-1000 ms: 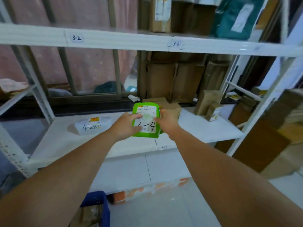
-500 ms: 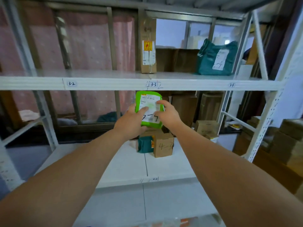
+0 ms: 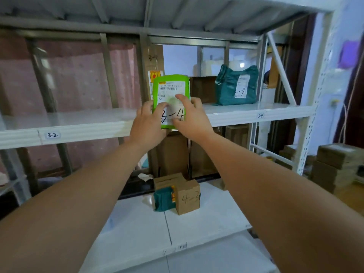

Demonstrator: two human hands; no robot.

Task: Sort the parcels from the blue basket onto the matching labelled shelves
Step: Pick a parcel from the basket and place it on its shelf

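Views: one only, a wide-angle camera worn on the person's head.
Position: in front of the middle shelf board [image 3: 78, 127], a little above its level, so its top surface shows.
Facing: forward at the board; the top shelf's underside [image 3: 177, 14] lies above it, the lower shelf [image 3: 216, 223] below it.
Nearness: close; both outstretched arms enter from the bottom corners, and the left hand [image 3: 146, 125] and right hand [image 3: 194, 121] meet on the green parcel [image 3: 171, 89] at the board's front edge.
Tilt: that edge runs lower on the left.

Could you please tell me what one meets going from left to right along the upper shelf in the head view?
3-2 label → green parcel → brown cardboard box → teal bag → 3-4 label
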